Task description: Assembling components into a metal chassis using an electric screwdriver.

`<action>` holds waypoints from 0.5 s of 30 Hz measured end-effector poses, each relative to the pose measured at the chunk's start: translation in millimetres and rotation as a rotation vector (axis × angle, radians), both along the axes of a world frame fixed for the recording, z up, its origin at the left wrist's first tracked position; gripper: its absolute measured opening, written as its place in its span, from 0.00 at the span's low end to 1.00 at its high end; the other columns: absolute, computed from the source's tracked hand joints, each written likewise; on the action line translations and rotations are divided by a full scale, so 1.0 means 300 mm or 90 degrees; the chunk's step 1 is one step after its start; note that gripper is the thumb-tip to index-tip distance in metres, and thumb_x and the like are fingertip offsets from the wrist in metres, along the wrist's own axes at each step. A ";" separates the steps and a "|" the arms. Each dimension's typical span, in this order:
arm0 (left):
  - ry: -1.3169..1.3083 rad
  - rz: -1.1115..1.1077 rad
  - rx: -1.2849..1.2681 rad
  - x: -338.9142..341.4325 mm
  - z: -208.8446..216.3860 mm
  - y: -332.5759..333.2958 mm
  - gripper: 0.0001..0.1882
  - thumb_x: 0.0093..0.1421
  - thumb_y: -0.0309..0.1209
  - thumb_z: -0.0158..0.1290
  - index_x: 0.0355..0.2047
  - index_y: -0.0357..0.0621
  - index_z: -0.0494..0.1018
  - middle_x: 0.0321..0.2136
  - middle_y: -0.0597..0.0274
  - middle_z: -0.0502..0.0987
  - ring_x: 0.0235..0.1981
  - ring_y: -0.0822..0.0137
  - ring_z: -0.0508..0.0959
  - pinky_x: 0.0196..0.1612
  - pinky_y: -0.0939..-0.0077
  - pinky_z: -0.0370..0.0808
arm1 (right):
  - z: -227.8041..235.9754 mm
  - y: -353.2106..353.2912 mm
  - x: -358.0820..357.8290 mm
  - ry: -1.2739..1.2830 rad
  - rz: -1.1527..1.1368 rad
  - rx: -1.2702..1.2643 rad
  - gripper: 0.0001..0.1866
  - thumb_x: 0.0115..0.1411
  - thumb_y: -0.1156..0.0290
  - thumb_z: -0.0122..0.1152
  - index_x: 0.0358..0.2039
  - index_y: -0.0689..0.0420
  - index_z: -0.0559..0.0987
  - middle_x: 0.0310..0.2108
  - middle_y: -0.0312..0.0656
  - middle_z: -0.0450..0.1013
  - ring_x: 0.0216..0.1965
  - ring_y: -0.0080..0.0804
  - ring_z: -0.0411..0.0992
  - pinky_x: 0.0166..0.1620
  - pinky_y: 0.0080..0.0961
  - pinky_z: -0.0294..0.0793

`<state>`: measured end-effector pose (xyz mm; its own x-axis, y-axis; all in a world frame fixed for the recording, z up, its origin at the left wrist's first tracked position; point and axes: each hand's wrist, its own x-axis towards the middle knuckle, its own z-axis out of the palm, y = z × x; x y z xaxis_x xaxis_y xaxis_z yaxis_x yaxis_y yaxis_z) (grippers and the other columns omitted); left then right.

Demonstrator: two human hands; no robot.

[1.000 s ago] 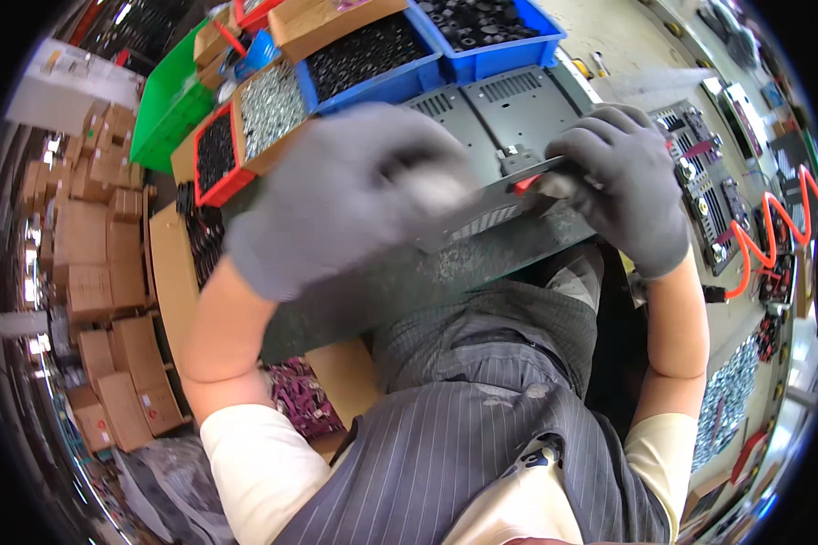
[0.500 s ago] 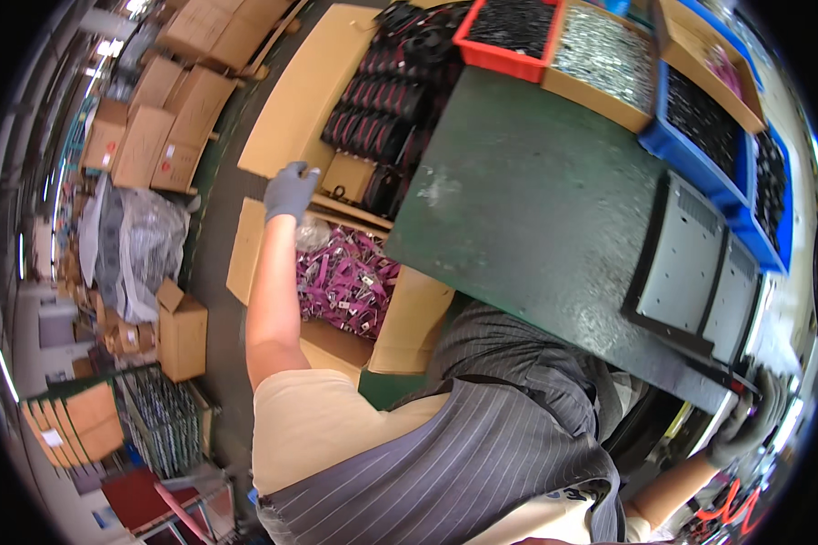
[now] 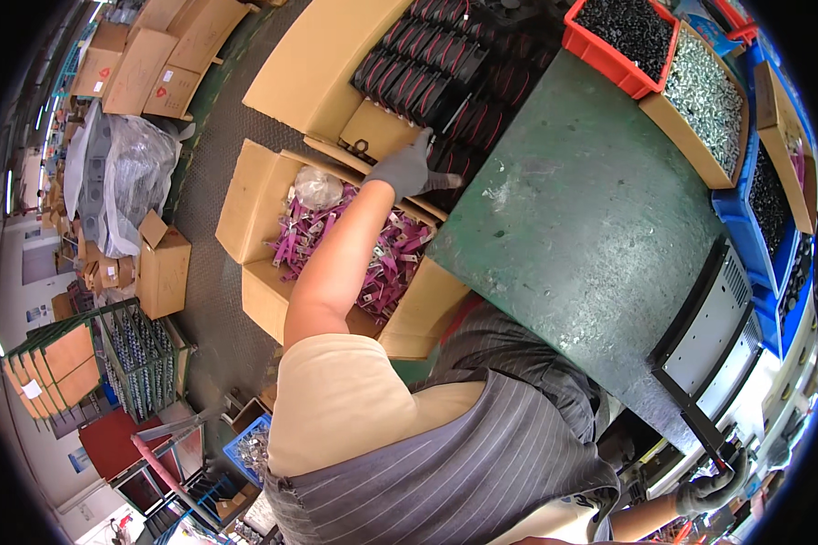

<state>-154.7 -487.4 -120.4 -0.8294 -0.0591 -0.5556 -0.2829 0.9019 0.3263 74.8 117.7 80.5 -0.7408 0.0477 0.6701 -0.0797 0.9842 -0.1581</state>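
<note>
My left hand (image 3: 407,171), in a grey glove, is over the near edge of a cardboard box (image 3: 291,68) holding rows of black parts with red stripes (image 3: 436,50). Its finger and thumb are spread, and I see nothing held between them. Under my left forearm stands another open cardboard box (image 3: 250,204), full of purple strips with metal ends (image 3: 386,254) and a clear plastic bag (image 3: 318,189). At the lower right, my gloved right hand (image 3: 716,486) is curled beside a dark, slim piece with a red spot (image 3: 723,459); its grip is partly hidden.
A green worktable (image 3: 591,209) carries black metal panels with pale faces (image 3: 709,327) at its right. Along its far side are a red bin (image 3: 609,45) of black parts, a carton of shiny fasteners (image 3: 704,100) and blue bins (image 3: 750,232). Wrapped goods (image 3: 136,182) stand left.
My left hand has moved right, from the box flap to above the black parts, with finger and thumb spreading. My right hand is lower in the picture. The view has shifted.
</note>
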 end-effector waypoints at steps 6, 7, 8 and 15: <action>-0.005 0.049 0.200 -0.061 -0.040 -0.169 0.37 0.49 0.50 0.61 0.53 0.41 0.65 0.47 0.51 0.74 0.49 0.59 0.72 0.53 0.70 0.65 | -0.003 -0.001 -0.008 0.014 -0.009 0.007 0.28 0.66 0.54 0.39 0.43 0.71 0.74 0.41 0.52 0.73 0.42 0.43 0.72 0.47 0.35 0.72; 0.007 0.073 0.239 -0.060 -0.040 -0.182 0.31 0.50 0.47 0.60 0.50 0.41 0.69 0.45 0.52 0.75 0.48 0.60 0.73 0.53 0.70 0.66 | -0.004 0.002 -0.007 0.023 0.012 0.027 0.28 0.66 0.54 0.39 0.43 0.70 0.75 0.41 0.52 0.73 0.41 0.43 0.72 0.47 0.36 0.72; 0.019 0.055 0.259 -0.058 -0.037 -0.188 0.31 0.50 0.47 0.60 0.50 0.41 0.69 0.45 0.52 0.75 0.48 0.60 0.73 0.53 0.70 0.66 | -0.007 0.006 -0.008 0.017 -0.013 0.011 0.28 0.66 0.54 0.39 0.43 0.70 0.75 0.41 0.52 0.73 0.41 0.43 0.72 0.47 0.36 0.72; 0.140 0.111 0.037 -0.015 0.044 -0.101 0.28 0.46 0.41 0.58 0.46 0.40 0.70 0.41 0.48 0.76 0.44 0.52 0.76 0.49 0.66 0.70 | -0.019 0.030 -0.005 0.034 0.026 0.037 0.25 0.66 0.57 0.40 0.40 0.70 0.75 0.39 0.51 0.74 0.41 0.44 0.72 0.47 0.37 0.71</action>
